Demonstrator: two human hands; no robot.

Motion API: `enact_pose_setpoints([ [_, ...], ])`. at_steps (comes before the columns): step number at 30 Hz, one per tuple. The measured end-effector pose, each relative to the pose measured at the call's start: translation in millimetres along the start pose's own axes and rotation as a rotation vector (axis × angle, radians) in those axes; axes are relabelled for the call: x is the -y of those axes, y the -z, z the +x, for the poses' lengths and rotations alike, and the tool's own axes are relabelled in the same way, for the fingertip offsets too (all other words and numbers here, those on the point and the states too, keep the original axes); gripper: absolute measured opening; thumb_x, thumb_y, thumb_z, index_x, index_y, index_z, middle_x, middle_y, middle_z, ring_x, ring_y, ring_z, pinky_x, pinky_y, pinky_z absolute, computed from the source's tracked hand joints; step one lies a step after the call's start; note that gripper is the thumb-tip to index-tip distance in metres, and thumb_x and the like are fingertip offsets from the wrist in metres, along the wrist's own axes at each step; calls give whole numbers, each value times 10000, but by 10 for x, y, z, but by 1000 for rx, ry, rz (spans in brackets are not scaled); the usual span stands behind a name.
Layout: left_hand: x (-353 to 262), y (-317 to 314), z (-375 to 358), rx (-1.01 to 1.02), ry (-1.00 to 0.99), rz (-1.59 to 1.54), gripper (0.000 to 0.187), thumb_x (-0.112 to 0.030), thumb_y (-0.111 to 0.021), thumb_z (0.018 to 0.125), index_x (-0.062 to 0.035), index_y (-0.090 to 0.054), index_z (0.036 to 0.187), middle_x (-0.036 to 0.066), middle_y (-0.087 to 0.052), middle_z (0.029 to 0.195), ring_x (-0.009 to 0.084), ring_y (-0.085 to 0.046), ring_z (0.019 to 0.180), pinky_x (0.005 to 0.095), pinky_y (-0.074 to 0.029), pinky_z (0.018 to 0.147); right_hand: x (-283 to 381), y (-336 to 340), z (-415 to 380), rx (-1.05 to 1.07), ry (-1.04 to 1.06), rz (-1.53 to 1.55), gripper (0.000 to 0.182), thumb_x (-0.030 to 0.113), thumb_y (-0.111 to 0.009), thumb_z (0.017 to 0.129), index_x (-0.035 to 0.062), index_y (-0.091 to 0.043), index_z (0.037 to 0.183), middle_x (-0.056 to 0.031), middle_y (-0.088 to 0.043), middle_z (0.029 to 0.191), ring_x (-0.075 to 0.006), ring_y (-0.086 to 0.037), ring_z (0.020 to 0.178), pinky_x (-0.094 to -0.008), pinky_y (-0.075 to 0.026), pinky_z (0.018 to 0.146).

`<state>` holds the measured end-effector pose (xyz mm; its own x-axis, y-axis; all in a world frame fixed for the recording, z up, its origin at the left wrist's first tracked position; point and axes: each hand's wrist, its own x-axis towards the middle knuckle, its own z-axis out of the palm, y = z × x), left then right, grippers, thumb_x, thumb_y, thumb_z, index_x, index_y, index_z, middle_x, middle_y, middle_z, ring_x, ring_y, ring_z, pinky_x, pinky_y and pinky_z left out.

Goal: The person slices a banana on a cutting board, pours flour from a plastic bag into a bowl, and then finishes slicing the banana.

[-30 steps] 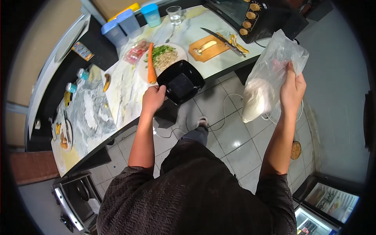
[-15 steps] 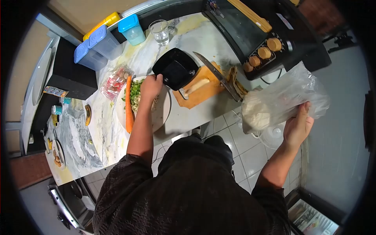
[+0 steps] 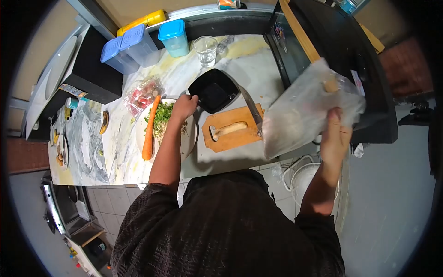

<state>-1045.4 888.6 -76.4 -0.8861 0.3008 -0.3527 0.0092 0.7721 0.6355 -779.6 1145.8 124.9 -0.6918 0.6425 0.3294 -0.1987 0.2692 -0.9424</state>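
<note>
My left hand (image 3: 185, 107) is closed on the near left rim of a square black bowl (image 3: 213, 91), whose inside looks dark and bare. Raised at the right, my right hand (image 3: 336, 138) grips a translucent plastic bag (image 3: 295, 111) with something pale inside that I cannot make out. Behind the bag's left edge, the knife (image 3: 250, 107) lies across the right end of a wooden cutting board (image 3: 230, 142); its handle is hidden. A long pale piece of food (image 3: 230, 129) rests on the board. Under my left forearm are a plate (image 3: 142, 131) with chopped greens (image 3: 162, 115), sprouts and a carrot (image 3: 148, 134).
A bag of red and white pieces (image 3: 142, 96) sits behind the plate. Along the back stand lidded plastic containers (image 3: 173, 39) and a glass (image 3: 206, 51). A black oven (image 3: 350, 60) occupies the right end of the counter. A banana (image 3: 104, 122) lies to the left.
The plastic bag in my right hand has moved up and left, over the counter's right part, and now covers the knife handle. My left hand still holds the bowl. The view has shifted.
</note>
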Motion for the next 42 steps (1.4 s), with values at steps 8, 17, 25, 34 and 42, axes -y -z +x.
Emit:
enact_pose_setpoints([
  [8, -385, 482, -390, -147, -26, 117, 648, -583, -511, 925, 38, -693, 961, 242, -679, 844, 345, -669, 818, 408, -504, 780, -253, -167, 334, 294, -50, 18, 276, 215, -499, 1014, -26, -620, 959, 21, -598, 845, -44, -477, 803, -234, -408, 710],
  [17, -1677, 791, -793, 289, -875, -299, 480, -373, -734, 856, -33, -639, 1181, 18, -664, 1029, 109, -561, 964, 287, -466, 785, -531, -339, 542, 448, -139, 186, 281, 263, -503, 1019, 25, -626, 1105, -14, -623, 1039, -81, -528, 980, -254, -420, 884],
  [25, -2021, 758, -776, 469, -951, -451, 193, -200, -722, 887, -10, -743, 916, 19, -693, 829, 87, -595, 771, 245, -472, 722, -487, -248, 640, 322, -337, 673, 449, 292, -496, 1017, 36, -424, 1379, -82, -516, 1344, -226, -460, 1278, -405, -340, 1099],
  [34, -2122, 501, -925, 366, -870, -598, 110, -98, -735, 860, 6, -734, 895, 41, -663, 809, 89, -602, 705, 233, -488, 642, -684, -128, 611, 129, -264, 236, 555, 332, -493, 1019, -22, -361, 1426, -115, -425, 1450, -225, -389, 1351, -381, -258, 1151],
  [42, -2183, 474, -878, 201, -880, -745, 109, -94, -719, 871, 15, -722, 867, 21, -646, 768, 79, -566, 666, 226, -463, 609, -1022, -409, 135, -267, 227, 34, 427, 230, -737, 850, 7, -527, 1148, -26, -541, 984, -120, -509, 867, -278, -423, 820],
])
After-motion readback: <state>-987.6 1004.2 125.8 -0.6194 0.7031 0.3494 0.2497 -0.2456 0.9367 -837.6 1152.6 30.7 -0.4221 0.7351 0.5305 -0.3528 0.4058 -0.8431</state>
